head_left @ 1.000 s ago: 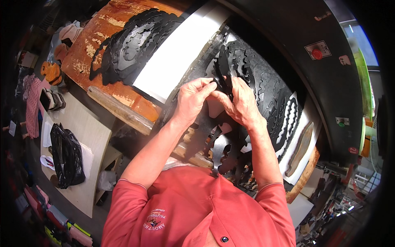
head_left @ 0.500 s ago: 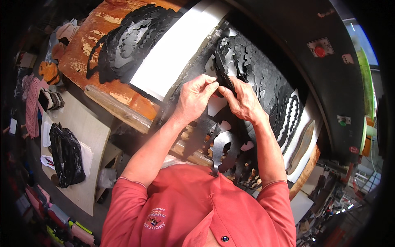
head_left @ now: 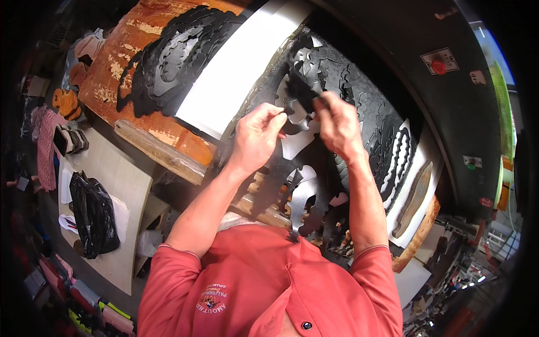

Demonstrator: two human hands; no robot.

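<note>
My right hand (head_left: 339, 124) is closed on a dark bundle of thin black cut pieces (head_left: 302, 90) with wavy edges; its fingers are slightly blurred. Beside it, my left hand (head_left: 258, 135) is pinched, thumb against forefinger. Dark curved material lies close to those fingertips, but whether they hold it I cannot tell. Both hands are over a black sheet (head_left: 365, 121) cut into wavy-edged shapes. Closer to my body, several loose dark cut pieces (head_left: 303, 196) hang or lie over the work surface's near edge.
Left of the sheet runs a white board (head_left: 241, 62). Beyond it, a heap of black cut pieces (head_left: 168, 73) lies on a worn orange table (head_left: 106, 73). A dark machine panel with a red button (head_left: 438, 67) rises at right. A black plastic bag (head_left: 92, 216) rests on a pale side table.
My hands have moved apart: the right has shifted slightly right with the black pieces, and the left has come off that bundle. The bundle is now tilted further left.
</note>
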